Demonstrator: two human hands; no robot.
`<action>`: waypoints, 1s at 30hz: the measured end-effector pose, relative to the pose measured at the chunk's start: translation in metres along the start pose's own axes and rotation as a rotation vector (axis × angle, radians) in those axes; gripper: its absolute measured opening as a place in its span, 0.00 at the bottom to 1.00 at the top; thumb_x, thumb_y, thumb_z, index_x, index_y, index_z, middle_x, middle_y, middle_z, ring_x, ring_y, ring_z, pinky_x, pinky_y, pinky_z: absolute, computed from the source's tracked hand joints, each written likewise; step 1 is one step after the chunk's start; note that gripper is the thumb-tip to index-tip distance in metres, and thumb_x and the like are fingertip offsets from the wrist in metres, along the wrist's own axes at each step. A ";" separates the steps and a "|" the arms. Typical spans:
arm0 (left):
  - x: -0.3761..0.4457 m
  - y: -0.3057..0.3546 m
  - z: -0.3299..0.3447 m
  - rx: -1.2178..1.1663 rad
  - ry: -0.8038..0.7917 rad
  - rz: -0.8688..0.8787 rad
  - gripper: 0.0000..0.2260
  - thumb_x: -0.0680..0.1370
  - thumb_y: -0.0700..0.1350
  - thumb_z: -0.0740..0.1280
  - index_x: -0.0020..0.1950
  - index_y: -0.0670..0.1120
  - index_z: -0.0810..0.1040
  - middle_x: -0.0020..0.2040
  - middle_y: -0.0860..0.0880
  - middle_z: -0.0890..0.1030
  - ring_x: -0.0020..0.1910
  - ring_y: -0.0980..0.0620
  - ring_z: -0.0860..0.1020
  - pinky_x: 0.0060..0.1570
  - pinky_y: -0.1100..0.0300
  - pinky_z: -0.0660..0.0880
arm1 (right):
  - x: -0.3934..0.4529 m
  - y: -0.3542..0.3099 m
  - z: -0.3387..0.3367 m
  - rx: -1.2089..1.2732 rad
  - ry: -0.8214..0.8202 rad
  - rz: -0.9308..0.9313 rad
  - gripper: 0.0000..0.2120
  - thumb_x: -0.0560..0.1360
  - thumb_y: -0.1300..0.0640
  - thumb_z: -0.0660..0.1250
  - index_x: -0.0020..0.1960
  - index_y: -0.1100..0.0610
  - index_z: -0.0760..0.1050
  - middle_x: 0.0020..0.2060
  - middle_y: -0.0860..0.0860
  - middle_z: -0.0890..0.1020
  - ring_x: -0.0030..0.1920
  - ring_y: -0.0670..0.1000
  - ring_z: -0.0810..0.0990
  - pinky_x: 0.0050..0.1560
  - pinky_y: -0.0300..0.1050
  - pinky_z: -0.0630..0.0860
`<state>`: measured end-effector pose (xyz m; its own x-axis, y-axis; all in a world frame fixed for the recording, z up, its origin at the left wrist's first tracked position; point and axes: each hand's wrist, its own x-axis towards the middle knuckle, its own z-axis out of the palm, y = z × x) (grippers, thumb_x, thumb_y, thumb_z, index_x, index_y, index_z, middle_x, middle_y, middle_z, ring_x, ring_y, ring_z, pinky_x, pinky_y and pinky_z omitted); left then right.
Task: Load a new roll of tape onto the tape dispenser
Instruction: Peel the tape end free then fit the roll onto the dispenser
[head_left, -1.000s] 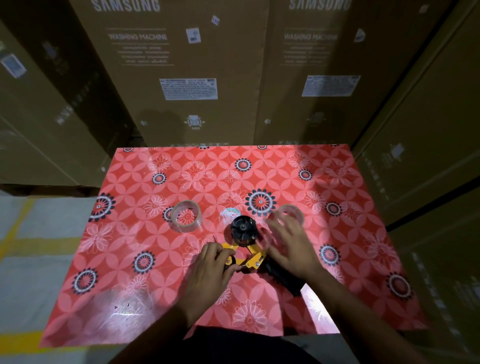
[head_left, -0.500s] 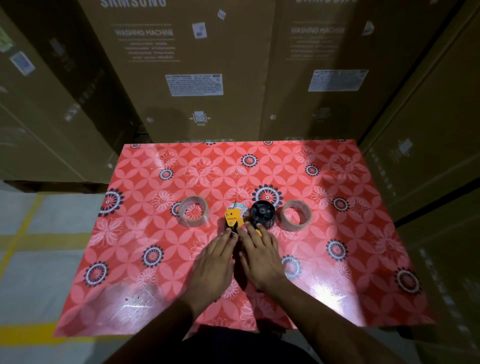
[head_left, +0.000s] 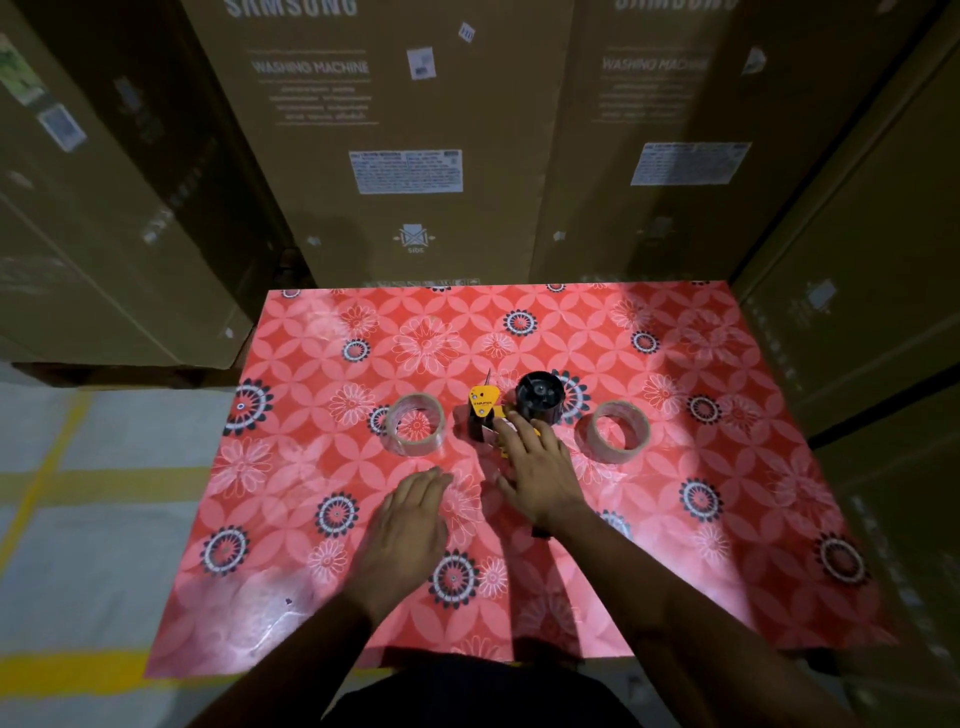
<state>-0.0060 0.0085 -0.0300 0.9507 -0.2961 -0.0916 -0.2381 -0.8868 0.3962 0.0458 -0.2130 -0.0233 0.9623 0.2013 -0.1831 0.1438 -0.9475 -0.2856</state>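
A yellow and black tape dispenser (head_left: 488, 410) lies on the red flowered table (head_left: 675, 545), its black hub (head_left: 540, 397) empty and facing up. One clear tape roll (head_left: 414, 424) lies flat to its left, a second tape roll (head_left: 613, 431) lies flat to its right. My right hand (head_left: 540, 475) rests flat over the dispenser's handle end, fingers spread and touching the yellow frame; the handle is mostly hidden beneath it. My left hand (head_left: 410, 519) hovers flat over bare tablecloth nearer me, holding nothing, apart from both the dispenser and the left roll.
Tall brown cardboard washing-machine boxes (head_left: 405, 130) stand right behind the table and along its right side (head_left: 857, 312). Grey floor with yellow lines (head_left: 78, 478) lies to the left. The near table edge (head_left: 363, 665) is by my body.
The dispenser has gone from between my hands to lying flat further from me. My left hand has drawn back toward me off it; my right hand still lies on it.
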 end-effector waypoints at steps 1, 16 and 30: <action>0.005 -0.005 -0.004 0.015 0.019 0.007 0.25 0.80 0.44 0.62 0.78 0.51 0.62 0.77 0.50 0.67 0.75 0.51 0.63 0.75 0.50 0.62 | -0.001 -0.002 -0.001 0.003 0.010 0.004 0.37 0.78 0.44 0.64 0.81 0.49 0.51 0.81 0.51 0.55 0.79 0.59 0.54 0.74 0.63 0.60; 0.079 -0.031 -0.037 0.050 -0.012 0.123 0.29 0.79 0.34 0.65 0.73 0.61 0.64 0.54 0.48 0.83 0.55 0.46 0.79 0.68 0.44 0.72 | -0.049 -0.026 0.002 0.221 0.325 -0.048 0.29 0.72 0.57 0.68 0.72 0.53 0.68 0.71 0.54 0.69 0.70 0.56 0.65 0.71 0.54 0.68; 0.021 0.078 -0.107 -1.535 0.132 -0.136 0.14 0.75 0.37 0.70 0.60 0.44 0.75 0.53 0.40 0.85 0.48 0.45 0.83 0.45 0.56 0.80 | -0.058 -0.049 -0.106 0.953 0.248 -0.219 0.18 0.77 0.57 0.69 0.66 0.48 0.77 0.59 0.44 0.79 0.50 0.47 0.80 0.50 0.42 0.78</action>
<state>0.0165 -0.0294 0.0965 0.9774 -0.1409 -0.1576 0.1961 0.3259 0.9249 0.0069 -0.2045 0.1008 0.9732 0.1870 0.1338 0.1834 -0.2801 -0.9423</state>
